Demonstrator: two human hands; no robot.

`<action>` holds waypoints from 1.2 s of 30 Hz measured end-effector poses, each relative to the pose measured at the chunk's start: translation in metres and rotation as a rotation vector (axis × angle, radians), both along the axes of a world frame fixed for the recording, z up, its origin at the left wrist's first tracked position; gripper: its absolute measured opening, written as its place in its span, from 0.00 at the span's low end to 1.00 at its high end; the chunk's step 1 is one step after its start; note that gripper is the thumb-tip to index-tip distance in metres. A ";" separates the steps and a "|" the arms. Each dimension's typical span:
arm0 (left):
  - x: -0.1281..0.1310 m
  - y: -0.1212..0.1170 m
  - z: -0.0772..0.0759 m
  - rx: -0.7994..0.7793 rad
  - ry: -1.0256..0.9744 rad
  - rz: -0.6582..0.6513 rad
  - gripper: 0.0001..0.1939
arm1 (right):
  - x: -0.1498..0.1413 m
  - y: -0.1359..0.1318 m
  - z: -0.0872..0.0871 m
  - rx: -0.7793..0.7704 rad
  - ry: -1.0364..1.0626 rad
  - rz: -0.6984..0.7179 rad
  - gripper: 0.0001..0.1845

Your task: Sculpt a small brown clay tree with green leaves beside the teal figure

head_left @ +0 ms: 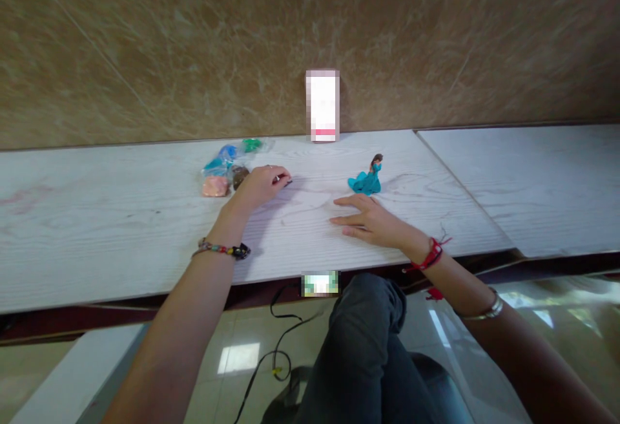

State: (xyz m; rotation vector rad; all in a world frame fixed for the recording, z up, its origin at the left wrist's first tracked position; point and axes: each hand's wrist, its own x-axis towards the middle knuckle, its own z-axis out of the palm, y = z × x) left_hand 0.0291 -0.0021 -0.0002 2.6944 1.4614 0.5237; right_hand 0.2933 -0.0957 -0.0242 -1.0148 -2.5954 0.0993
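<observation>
My left hand (pixel 264 185) is closed in a pinch above the white wood-grain tabletop (pixel 159 236). A small dark piece (pixel 289 182) shows at its fingertips, too small to name exactly. Close by its wrist side lie bagged lumps of modelling clay: pink (pixel 215 186), brown (pixel 239 177), blue (pixel 227 152) and green (pixel 251 145). On the right stands a little clay figurine (pixel 369 180) with brown hair and a wide teal dress. Just in front of it, my right hand (pixel 371 220) rests with fingers spread and holds nothing.
Against the brown marbled wall (pixel 194 49) leans a blurred-out phone-like screen (pixel 322 106). Another blurred bright device (pixel 320 284) sits at the table's front edge, above a dark cable (pixel 276 349). My knee (pixel 365 307) is below the tabletop. A seam crosses the tabletop on the right.
</observation>
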 end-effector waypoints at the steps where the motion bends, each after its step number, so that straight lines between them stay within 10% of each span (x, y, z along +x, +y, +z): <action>1: 0.000 0.000 0.000 -0.001 0.000 -0.001 0.12 | 0.000 0.000 0.000 0.005 -0.001 -0.011 0.19; 25: 0.001 -0.005 0.000 0.013 -0.017 -0.012 0.13 | -0.027 0.012 0.003 0.017 0.115 -0.254 0.09; 36: 0.000 -0.002 -0.002 0.010 -0.044 0.000 0.13 | -0.022 -0.014 0.001 0.072 -0.128 -0.309 0.19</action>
